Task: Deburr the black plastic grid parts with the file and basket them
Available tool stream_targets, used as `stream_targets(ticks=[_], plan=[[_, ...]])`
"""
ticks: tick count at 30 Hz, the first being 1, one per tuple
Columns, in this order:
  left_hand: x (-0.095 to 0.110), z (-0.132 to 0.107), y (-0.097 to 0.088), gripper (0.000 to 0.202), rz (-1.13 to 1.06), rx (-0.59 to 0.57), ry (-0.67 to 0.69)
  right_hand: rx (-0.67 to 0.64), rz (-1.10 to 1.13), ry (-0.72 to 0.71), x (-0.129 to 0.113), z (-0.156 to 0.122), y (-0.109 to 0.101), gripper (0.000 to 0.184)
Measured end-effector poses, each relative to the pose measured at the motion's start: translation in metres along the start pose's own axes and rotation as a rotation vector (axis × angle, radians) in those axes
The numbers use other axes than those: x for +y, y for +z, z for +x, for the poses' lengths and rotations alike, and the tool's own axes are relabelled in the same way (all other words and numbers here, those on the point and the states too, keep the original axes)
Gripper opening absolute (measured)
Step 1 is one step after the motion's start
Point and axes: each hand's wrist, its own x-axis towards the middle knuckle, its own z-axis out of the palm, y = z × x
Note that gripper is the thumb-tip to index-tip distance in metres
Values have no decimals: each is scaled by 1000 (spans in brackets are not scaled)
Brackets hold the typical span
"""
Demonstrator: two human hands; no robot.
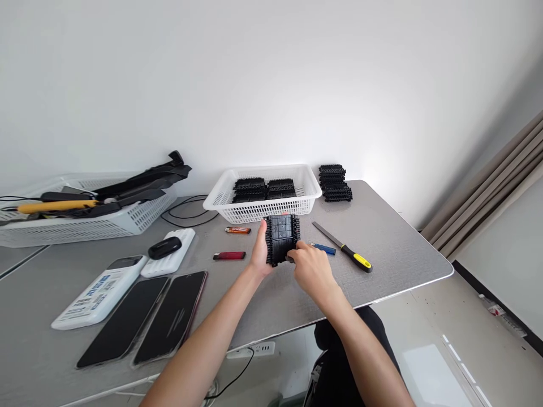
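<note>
Upright above the table is a black plastic part (281,232) with toothed edges down both sides. My left hand (260,254) grips it from the left, thumb along the edge. At its lower right corner, my right hand (311,265) is closed with the fingers curled in. A small dark bit shows at those fingertips, too hidden to name. Just beyond my right hand lies a blue lighter (324,249), partly covered. A flat file (352,254) with a black and yellow handle rests to the right. Left of my hands are a red lighter (229,255) and an orange lighter (238,230).
Behind my hands stands a white basket (263,212) with several similar black parts; more are stacked (334,182) beside it. A second basket (127,217) holds tools. Two phones (172,316), white power banks (99,291) and a black mouse-like object (164,247) lie on the left.
</note>
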Motion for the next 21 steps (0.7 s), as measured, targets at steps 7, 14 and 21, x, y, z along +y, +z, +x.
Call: stream_targets(ticks=[7, 14, 21], plan=[[-1, 1, -1, 59, 9, -8, -14, -44, 11, 163, -5, 2, 8, 26], [-5, 1, -2, 59, 52, -23, 8, -28, 43, 61, -1, 4, 8, 28], [-10, 2, -4, 61, 62, -13, -8, -24, 72, -7, -6, 2, 13, 32]])
